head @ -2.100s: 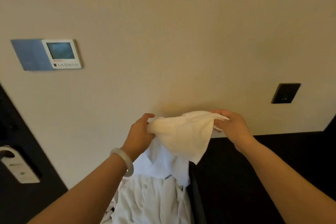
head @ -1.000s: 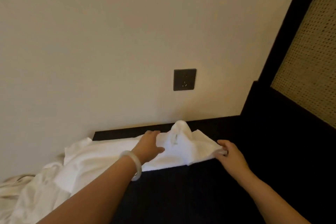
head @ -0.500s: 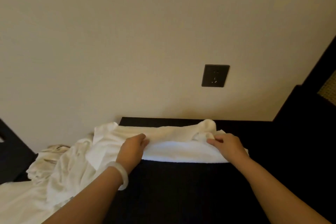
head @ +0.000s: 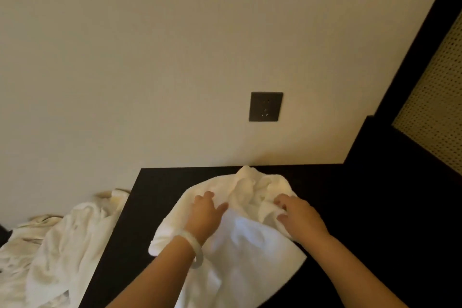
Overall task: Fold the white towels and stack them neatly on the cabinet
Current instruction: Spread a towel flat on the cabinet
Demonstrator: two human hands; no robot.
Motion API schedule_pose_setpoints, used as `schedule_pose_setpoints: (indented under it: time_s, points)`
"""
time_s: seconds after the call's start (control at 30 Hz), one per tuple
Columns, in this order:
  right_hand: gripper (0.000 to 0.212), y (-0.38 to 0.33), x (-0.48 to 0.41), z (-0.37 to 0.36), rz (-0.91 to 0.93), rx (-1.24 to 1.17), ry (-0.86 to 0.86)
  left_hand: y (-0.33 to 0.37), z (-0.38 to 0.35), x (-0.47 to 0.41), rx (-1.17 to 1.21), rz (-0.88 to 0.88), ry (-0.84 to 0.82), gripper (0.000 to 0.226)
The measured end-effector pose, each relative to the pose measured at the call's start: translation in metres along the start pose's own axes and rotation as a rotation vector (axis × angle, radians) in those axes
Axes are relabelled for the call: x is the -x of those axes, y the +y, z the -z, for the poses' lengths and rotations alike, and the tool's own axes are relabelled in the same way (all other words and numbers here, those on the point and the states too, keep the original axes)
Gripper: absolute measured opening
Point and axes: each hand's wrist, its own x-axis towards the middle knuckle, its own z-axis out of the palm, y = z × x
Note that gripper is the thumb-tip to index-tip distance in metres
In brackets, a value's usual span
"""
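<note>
A white towel (head: 245, 252) lies spread and rumpled on the dark cabinet top (head: 155, 187), bunched at its far end near the wall. My left hand (head: 206, 215), with a pale bangle on the wrist, rests on the towel's left part, fingers spread. My right hand (head: 300, 219) pinches a fold of the same towel at its right edge. A heap of more white towels (head: 55, 245) lies off the cabinet's left side.
A beige wall rises right behind the cabinet, with a dark socket plate (head: 265, 106) above the towel. At the right stands a dark frame with a woven mesh panel (head: 435, 112). Bare dark cabinet surface (head: 375, 207) lies to the right of the towel.
The towel came down from mid-air onto the cabinet. Since half a second ago it has been pulled toward me and spread out; both hands have moved closer together on it.
</note>
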Motion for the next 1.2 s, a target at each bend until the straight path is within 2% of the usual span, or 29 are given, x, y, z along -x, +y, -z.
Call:
schedule_pose_setpoints:
  time_s: [0.07,0.1,0.2,0.23,0.3,0.33,0.37,0.47,0.53,0.6,0.7,0.77,0.83,0.9,1.0,1.1,1.2]
  points:
    - [0.035,-0.001,0.007,-0.017,0.058,0.161,0.076,-0.017,-0.016,0.024,0.054,-0.049,0.096,0.046]
    - [0.04,-0.001,0.009,-0.026,0.099,0.162,0.122,-0.021,-0.024,0.037,0.087,-0.101,0.093,0.04]
    - [0.062,-0.002,0.013,-0.042,0.235,0.025,0.144,-0.017,-0.052,0.071,0.132,-0.289,-0.072,0.037]
    - [0.056,-0.001,0.014,-0.044,0.248,-0.026,0.112,-0.013,-0.06,0.075,0.124,-0.354,-0.12,0.042]
    - [0.028,0.004,0.016,-0.044,0.228,-0.072,0.062,-0.003,-0.07,0.076,0.124,-0.402,-0.191,0.052]
    - [0.013,0.007,0.018,-0.044,0.189,-0.101,0.068,0.003,-0.073,0.074,0.145,-0.383,-0.219,0.055]
    - [0.011,0.01,0.02,-0.044,0.136,-0.178,0.1,0.008,-0.077,0.072,0.179,-0.346,-0.24,0.055]
    - [0.029,0.018,0.03,-0.043,-0.129,-0.691,0.186,0.022,-0.089,0.072,0.363,-0.218,-0.251,0.035]
    - [0.024,0.019,0.041,-0.043,-0.267,-0.98,0.161,0.028,-0.096,0.075,0.445,-0.142,-0.207,0.014]
    - [0.019,0.023,0.053,-0.044,-0.289,-1.095,0.133,0.031,-0.096,0.076,0.596,-0.004,-0.186,0.017]
    - [0.016,0.027,0.069,-0.043,-0.212,-1.11,0.187,0.034,-0.081,0.076,0.947,0.175,-0.234,0.014]
    - [0.015,0.023,0.075,-0.038,-0.159,-1.096,0.268,0.039,-0.066,0.075,1.107,0.209,-0.287,0.025]
    - [0.014,0.015,0.078,-0.031,-0.116,-1.017,0.366,0.047,-0.051,0.077,1.204,0.212,-0.335,0.032]
    - [0.012,0.005,0.083,-0.021,-0.053,-0.977,0.395,0.054,-0.041,0.078,1.256,0.223,-0.364,0.034]
    - [0.017,-0.008,0.091,-0.006,0.075,-0.881,0.297,0.058,-0.033,0.078,1.313,0.261,-0.364,0.032]
    - [0.015,-0.013,0.094,0.007,0.13,-0.721,0.234,0.057,-0.031,0.078,1.337,0.296,-0.31,0.024]
    - [0.01,-0.013,0.097,0.018,0.167,-0.652,0.101,0.055,-0.033,0.078,1.286,0.305,-0.259,0.023]
